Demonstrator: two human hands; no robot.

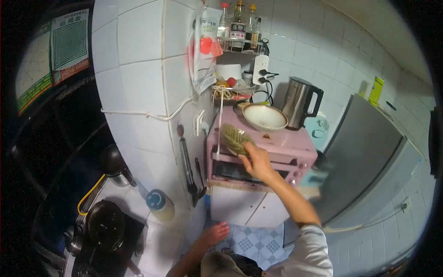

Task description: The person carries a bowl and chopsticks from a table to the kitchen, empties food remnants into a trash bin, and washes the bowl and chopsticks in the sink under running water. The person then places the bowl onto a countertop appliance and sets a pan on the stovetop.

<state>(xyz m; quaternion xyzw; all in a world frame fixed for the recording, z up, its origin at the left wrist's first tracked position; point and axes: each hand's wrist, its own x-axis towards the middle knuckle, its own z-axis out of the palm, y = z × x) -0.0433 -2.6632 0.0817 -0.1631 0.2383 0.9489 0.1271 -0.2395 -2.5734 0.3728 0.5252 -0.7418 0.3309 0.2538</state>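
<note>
My right hand (255, 162) reaches out over the front of the pink toaster oven (286, 141), closed on a green, ridged bundle in clear plastic (236, 138). What is inside the plastic I cannot make out. Just behind the bundle, a white bowl with a brown rim (265, 117) rests on the oven top. Low in the view, above the tiled floor, my left hand (216, 233) holds nothing; its fingers are loosely extended.
A steel electric kettle (298, 102) stands right of the bowl. Bottles (238, 27) fill a wall rack above. The grey fridge (364, 157) is at the right. Leftward are a wok (106, 225), a blue-lidded jar (160, 204) and a tiled pillar (140, 69) with hanging tongs (186, 159).
</note>
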